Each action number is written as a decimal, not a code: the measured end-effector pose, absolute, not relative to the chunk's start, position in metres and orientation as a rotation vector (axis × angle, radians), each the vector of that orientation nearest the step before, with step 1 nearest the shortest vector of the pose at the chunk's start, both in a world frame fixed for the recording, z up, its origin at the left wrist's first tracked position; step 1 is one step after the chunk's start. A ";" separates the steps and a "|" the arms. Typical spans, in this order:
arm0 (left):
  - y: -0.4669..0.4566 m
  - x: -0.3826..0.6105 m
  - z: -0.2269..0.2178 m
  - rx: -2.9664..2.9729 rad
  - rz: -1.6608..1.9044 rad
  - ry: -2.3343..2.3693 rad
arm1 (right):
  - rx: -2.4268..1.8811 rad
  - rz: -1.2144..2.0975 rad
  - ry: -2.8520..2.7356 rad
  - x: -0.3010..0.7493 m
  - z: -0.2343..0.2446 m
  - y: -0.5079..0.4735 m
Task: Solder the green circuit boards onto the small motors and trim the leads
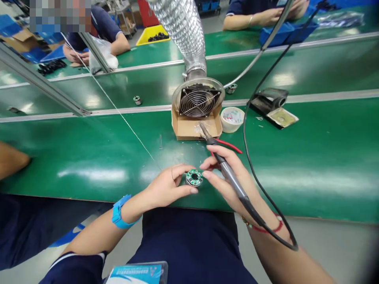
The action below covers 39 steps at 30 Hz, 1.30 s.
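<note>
My left hand [167, 187] grips a small round motor part [194, 183] between thumb and fingers, its ring-shaped green circuit board [194, 173] facing up. My right hand [229, 177] is closed around a soldering iron [232, 179] with a grey and black handle. The tips of its thumb and a finger are at the right edge of the board; whether they touch it I cannot tell. Just beyond the right hand lie pliers [211, 140] with red handles, jaws at the cardboard box. The iron's tip cannot be made out against them.
A fume fan [197, 102] on a foil duct stands behind the cardboard box [192, 136]. Right of it are a tape roll [232, 120] and an iron stand [274, 104]. A black cord [251, 157] loops by my right arm. A thin wire [124, 120] slants down. Co-workers sit opposite.
</note>
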<state>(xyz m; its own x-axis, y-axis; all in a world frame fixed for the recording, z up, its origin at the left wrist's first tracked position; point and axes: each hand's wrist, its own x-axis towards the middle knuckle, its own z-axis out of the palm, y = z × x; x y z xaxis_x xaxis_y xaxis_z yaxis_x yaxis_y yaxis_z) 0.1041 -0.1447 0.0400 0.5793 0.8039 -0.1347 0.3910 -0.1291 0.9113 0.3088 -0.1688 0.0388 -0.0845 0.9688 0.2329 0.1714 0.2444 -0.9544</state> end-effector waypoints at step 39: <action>-0.052 0.102 -0.005 1.376 0.547 0.949 | -1.474 0.644 -2.053 0.301 -0.007 -0.113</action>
